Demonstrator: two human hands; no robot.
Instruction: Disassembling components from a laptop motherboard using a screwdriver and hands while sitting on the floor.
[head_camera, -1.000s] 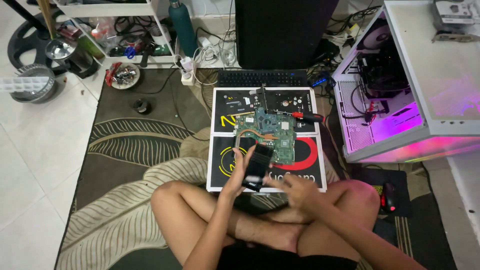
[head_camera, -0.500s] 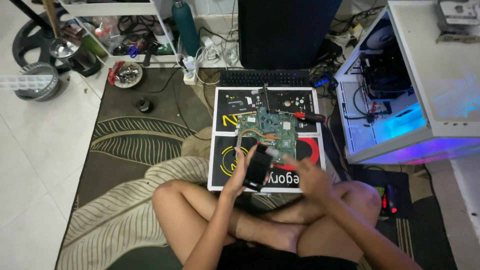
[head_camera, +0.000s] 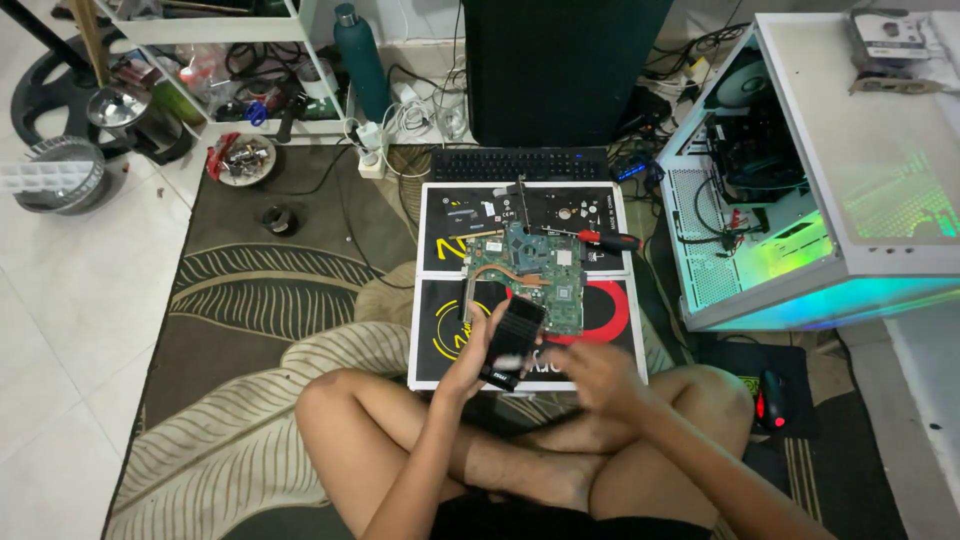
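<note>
A circuit board is laid on a mat — a keyboard behind it, a computer case to the right, a screwdriver beside the board.

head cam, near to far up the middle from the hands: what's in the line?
left hand holding black device → green circuit board → keyboard → black tower case

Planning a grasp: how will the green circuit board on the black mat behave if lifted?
The green circuit board looks flat and rigid, so probably stiff, not floppy. Its copper pipe and exposed chips suggest it is fragile; edge grips seem safer. It lies flat on the black mat, unlikely to roll.
</note>
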